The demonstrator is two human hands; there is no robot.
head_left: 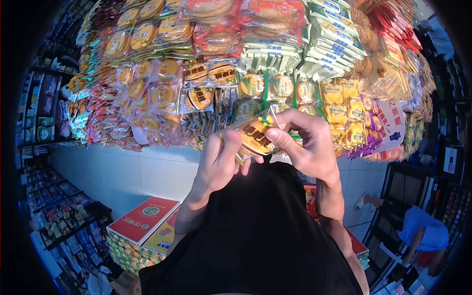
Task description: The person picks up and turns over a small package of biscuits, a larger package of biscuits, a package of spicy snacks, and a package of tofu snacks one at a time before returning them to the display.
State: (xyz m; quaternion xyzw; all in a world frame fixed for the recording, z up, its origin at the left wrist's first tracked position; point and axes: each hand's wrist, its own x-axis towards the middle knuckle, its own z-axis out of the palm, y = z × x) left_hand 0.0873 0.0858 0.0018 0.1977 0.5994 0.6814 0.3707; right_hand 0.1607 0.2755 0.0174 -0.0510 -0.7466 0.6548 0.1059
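Observation:
Between my two hands is a clear-wrapped packaged pastry, round and golden with dark brown lettering and a small yellow-green print near one corner. My left hand grips its left side, thumb bent over the edge. On the other side my right hand pinches the upper right of the wrapper with the thumb on top and fingers behind. Both hands are closed on the packet, in front of my black shirt. Just beyond lie similar packets with dark lettering and green-edged pastry packets.
A wide display of wrapped snacks, including white-green packets and yellow packets, fills the area ahead. A red box stands at lower left. Dark shelves line the left. A person in blue is at lower right.

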